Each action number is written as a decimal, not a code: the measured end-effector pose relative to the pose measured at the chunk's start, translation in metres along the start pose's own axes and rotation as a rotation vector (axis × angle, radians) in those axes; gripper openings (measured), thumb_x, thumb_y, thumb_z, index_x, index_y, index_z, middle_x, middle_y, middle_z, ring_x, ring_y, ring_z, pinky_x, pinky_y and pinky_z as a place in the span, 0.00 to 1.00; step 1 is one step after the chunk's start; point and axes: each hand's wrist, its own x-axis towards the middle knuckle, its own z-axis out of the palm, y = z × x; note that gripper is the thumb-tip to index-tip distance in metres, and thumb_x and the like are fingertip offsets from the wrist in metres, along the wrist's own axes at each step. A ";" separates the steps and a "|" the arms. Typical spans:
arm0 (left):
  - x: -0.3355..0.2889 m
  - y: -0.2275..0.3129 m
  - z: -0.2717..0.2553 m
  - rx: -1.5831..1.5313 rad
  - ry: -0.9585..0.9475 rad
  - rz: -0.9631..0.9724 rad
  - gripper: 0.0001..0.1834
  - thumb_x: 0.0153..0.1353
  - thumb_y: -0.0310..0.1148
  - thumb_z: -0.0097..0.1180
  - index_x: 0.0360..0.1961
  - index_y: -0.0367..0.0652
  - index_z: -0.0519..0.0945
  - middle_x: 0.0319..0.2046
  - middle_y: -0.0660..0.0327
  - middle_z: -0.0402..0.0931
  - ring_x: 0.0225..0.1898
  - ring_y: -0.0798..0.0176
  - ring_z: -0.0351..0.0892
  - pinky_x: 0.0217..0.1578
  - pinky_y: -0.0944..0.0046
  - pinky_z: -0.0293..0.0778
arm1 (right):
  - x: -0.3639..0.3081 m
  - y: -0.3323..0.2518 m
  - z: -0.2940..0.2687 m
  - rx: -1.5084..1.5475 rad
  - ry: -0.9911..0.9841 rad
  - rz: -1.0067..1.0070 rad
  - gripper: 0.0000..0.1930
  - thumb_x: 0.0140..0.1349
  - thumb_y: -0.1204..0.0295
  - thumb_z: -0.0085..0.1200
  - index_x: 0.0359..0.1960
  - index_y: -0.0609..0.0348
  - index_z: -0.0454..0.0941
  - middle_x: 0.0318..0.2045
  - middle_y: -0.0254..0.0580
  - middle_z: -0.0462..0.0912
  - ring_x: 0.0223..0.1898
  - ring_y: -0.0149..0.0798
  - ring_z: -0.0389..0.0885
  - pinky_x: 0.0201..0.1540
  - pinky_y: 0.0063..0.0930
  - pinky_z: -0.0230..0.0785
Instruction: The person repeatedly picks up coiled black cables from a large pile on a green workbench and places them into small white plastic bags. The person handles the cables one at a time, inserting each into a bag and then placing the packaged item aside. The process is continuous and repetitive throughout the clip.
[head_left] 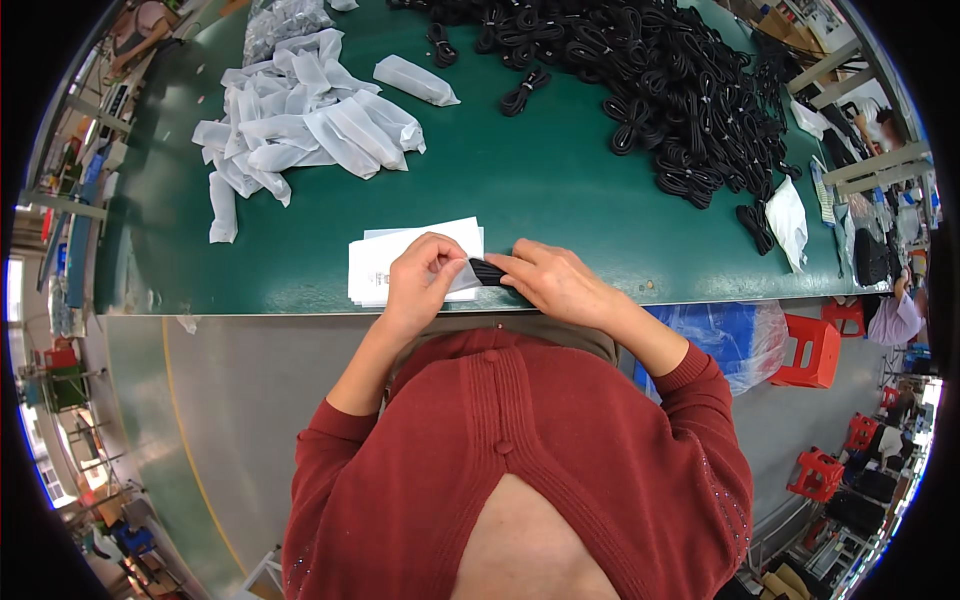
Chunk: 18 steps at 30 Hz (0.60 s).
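Near the table's front edge, my left hand (424, 284) pinches the edge of a small translucent white bag (464, 280). My right hand (562, 285) is closed on a coiled black cable (487, 272), whose left end meets the bag's mouth. How far the cable reaches inside is hidden by my fingers. Under my left hand lies a stack of white printed sheets (369, 268). A heap of filled white bags (300, 130) lies beyond it to the left, with one bag (415, 80) set apart. Far right, a large pile of coiled black cables (660, 90) spreads out.
All this lies on a green tabletop (400, 205). A torn white bag (787, 222) rests near its right edge. Below stand a blue plastic-wrapped bin (710, 340) and a red stool (808, 352). Other people (893, 318) are at the far sides.
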 end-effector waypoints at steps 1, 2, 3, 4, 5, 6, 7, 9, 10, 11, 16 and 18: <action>0.000 0.005 0.001 0.042 -0.019 0.047 0.03 0.59 0.23 0.60 0.33 0.38 0.78 0.34 0.63 0.79 0.34 0.69 0.72 0.36 0.69 0.68 | 0.001 0.003 0.002 0.081 0.001 0.008 0.14 0.66 0.71 0.53 0.51 0.62 0.78 0.32 0.49 0.76 0.33 0.51 0.78 0.36 0.42 0.71; 0.000 0.012 0.000 0.084 -0.038 0.093 0.03 0.58 0.22 0.60 0.32 0.39 0.78 0.35 0.62 0.79 0.35 0.66 0.73 0.37 0.67 0.69 | 0.003 0.008 0.005 0.163 0.002 0.015 0.13 0.67 0.69 0.53 0.48 0.64 0.78 0.31 0.50 0.77 0.33 0.51 0.79 0.36 0.42 0.72; 0.001 0.019 0.000 0.125 -0.057 0.139 0.04 0.57 0.22 0.61 0.32 0.39 0.78 0.36 0.61 0.80 0.36 0.63 0.74 0.37 0.66 0.70 | 0.004 0.011 0.007 0.244 0.003 0.023 0.12 0.68 0.68 0.52 0.45 0.65 0.79 0.30 0.51 0.78 0.34 0.51 0.79 0.37 0.42 0.72; 0.002 0.020 0.001 0.156 -0.076 0.198 0.04 0.56 0.22 0.61 0.31 0.39 0.78 0.36 0.61 0.80 0.36 0.61 0.75 0.38 0.64 0.70 | 0.006 0.011 0.007 0.336 -0.001 0.170 0.12 0.68 0.67 0.51 0.42 0.65 0.79 0.28 0.51 0.79 0.33 0.52 0.80 0.36 0.41 0.72; 0.003 0.021 0.001 0.187 -0.094 0.257 0.05 0.55 0.22 0.61 0.31 0.39 0.77 0.37 0.60 0.80 0.37 0.58 0.75 0.39 0.62 0.71 | 0.009 0.010 0.008 0.426 -0.005 0.317 0.12 0.69 0.66 0.50 0.39 0.65 0.79 0.27 0.51 0.79 0.31 0.52 0.80 0.35 0.41 0.72; 0.004 0.022 0.001 0.219 -0.111 0.315 0.05 0.54 0.22 0.62 0.31 0.39 0.77 0.38 0.59 0.80 0.38 0.56 0.75 0.40 0.61 0.71 | 0.012 0.010 0.009 0.516 -0.010 0.463 0.13 0.70 0.65 0.50 0.37 0.65 0.79 0.25 0.51 0.80 0.30 0.53 0.80 0.34 0.40 0.71; 0.005 0.025 0.001 0.231 -0.114 0.318 0.06 0.53 0.21 0.62 0.31 0.39 0.77 0.38 0.59 0.80 0.39 0.54 0.75 0.40 0.59 0.72 | 0.015 0.009 0.010 0.517 0.008 0.487 0.14 0.70 0.64 0.49 0.36 0.64 0.78 0.24 0.51 0.79 0.28 0.53 0.79 0.33 0.40 0.71; 0.009 0.031 0.003 0.252 -0.123 0.327 0.07 0.51 0.20 0.62 0.30 0.39 0.77 0.38 0.58 0.79 0.41 0.52 0.75 0.41 0.57 0.72 | 0.021 0.007 0.009 0.517 0.050 0.535 0.14 0.71 0.63 0.49 0.33 0.63 0.75 0.21 0.51 0.78 0.25 0.55 0.78 0.31 0.40 0.70; 0.012 0.034 0.001 0.267 -0.108 0.321 0.06 0.51 0.20 0.62 0.30 0.39 0.77 0.38 0.58 0.79 0.41 0.52 0.75 0.41 0.57 0.72 | 0.022 0.006 0.011 0.475 0.105 0.460 0.14 0.71 0.63 0.49 0.33 0.63 0.74 0.21 0.51 0.78 0.25 0.55 0.77 0.31 0.40 0.70; 0.015 0.037 -0.001 0.282 -0.094 0.314 0.06 0.52 0.20 0.62 0.30 0.39 0.77 0.38 0.58 0.79 0.42 0.52 0.74 0.42 0.57 0.72 | 0.023 0.003 0.014 0.431 0.159 0.384 0.14 0.70 0.64 0.50 0.33 0.63 0.73 0.21 0.52 0.77 0.25 0.55 0.77 0.31 0.40 0.70; 0.033 0.044 -0.016 0.309 -0.006 0.299 0.06 0.52 0.22 0.62 0.30 0.40 0.78 0.40 0.57 0.78 0.43 0.52 0.73 0.45 0.57 0.70 | 0.030 0.000 0.003 0.000 0.359 -0.314 0.14 0.60 0.66 0.63 0.29 0.59 0.69 0.22 0.44 0.75 0.26 0.51 0.77 0.29 0.39 0.69; 0.038 0.043 -0.020 0.269 0.007 0.224 0.05 0.53 0.24 0.62 0.30 0.40 0.78 0.42 0.57 0.78 0.44 0.52 0.73 0.46 0.57 0.69 | 0.029 0.003 0.001 -0.026 0.381 -0.304 0.14 0.56 0.66 0.65 0.29 0.57 0.70 0.23 0.41 0.74 0.24 0.48 0.77 0.27 0.40 0.68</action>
